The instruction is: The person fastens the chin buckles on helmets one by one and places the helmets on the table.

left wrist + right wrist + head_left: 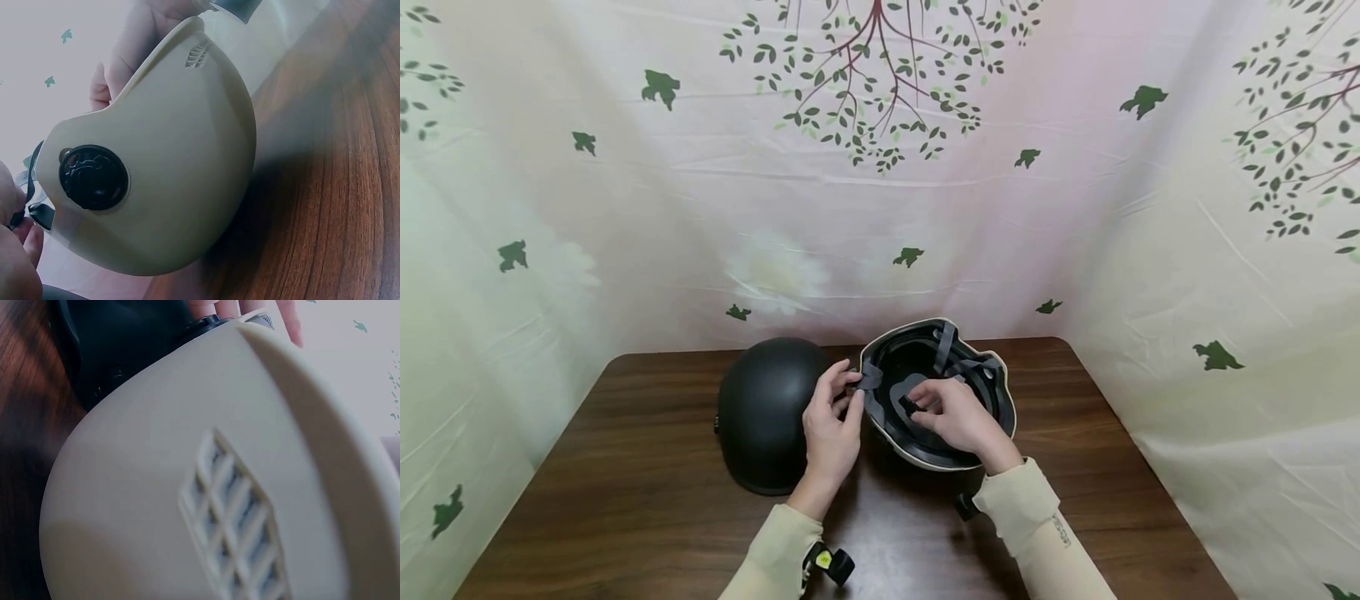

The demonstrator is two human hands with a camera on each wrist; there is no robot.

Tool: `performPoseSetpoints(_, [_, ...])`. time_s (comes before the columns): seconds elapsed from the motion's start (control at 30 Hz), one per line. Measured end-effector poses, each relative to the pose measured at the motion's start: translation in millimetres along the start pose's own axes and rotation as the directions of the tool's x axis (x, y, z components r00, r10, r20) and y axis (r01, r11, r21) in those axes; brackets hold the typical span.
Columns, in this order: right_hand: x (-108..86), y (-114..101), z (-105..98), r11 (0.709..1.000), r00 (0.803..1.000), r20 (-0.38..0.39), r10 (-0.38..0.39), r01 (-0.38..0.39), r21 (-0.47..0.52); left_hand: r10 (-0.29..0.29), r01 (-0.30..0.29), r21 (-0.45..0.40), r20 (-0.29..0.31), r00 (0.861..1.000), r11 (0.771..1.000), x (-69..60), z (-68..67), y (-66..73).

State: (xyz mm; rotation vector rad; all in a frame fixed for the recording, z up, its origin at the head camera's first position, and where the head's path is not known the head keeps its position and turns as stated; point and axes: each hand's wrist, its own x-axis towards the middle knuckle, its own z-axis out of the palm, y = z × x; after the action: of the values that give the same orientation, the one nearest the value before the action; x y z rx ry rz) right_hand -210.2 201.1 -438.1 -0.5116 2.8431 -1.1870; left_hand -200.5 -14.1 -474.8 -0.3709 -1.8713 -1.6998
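Small dark printing (1062, 531) runs along the right sleeve (1026, 500), too tiny for me to read from here, and there's a yellow label (823, 560) on the black wrist device (840, 568) at the left cuff, its marking blurred. Down on the dark brown, wood-grained table (625, 467), the cream helmet (169, 150) lies with its hollow facing up, just right of a black helmet (771, 417) sitting dome up. And look at the fingers: the left hand (832, 429) is pinching a dark strap (870, 379) at the cream helmet's left rim, while the right hand (955, 412), over the padded hollow, has thumb and fingers closed on a small black piece (910, 406). The shell carries a round black knob (94, 178) and a lattice vent (240, 525). All around hangs pale cloth (790, 217), printed with leafy branches (880, 92) and green birdlike shapes (908, 257), softly creased, its tint drifting from greenish to pink.
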Motion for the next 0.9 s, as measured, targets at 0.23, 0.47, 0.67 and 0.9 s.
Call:
performPoseSetpoints(0.23, [-1.3,0,0,0.999,0.999,-0.006,0.042,-0.042,0.026,-0.026,0.026,0.032,-0.005,1.000,0.999,-0.9,-0.3,2.1])
performPoseSetpoints(0.47, [-1.0,-2,-2,0.997,0.999,-0.023,0.023,-0.021,0.068,-0.010,0.011,0.029,-0.020,1.000,1.000,2.4,1.0,21.2])
performPoseSetpoints(0.67, [-3.4,-2,-5,0.996,0.999,-0.037,0.010,-0.007,0.093,0.040,-0.040,0.013,-0.002,0.999,0.999,0.8,3.8,11.9])
performPoseSetpoints(0.9, [-3.9,0,-8,0.994,0.998,-0.048,-0.042,0.047,0.102,0.056,-0.056,0.004,0.015,0.998,0.998,-2.6,5.2,-2.4])
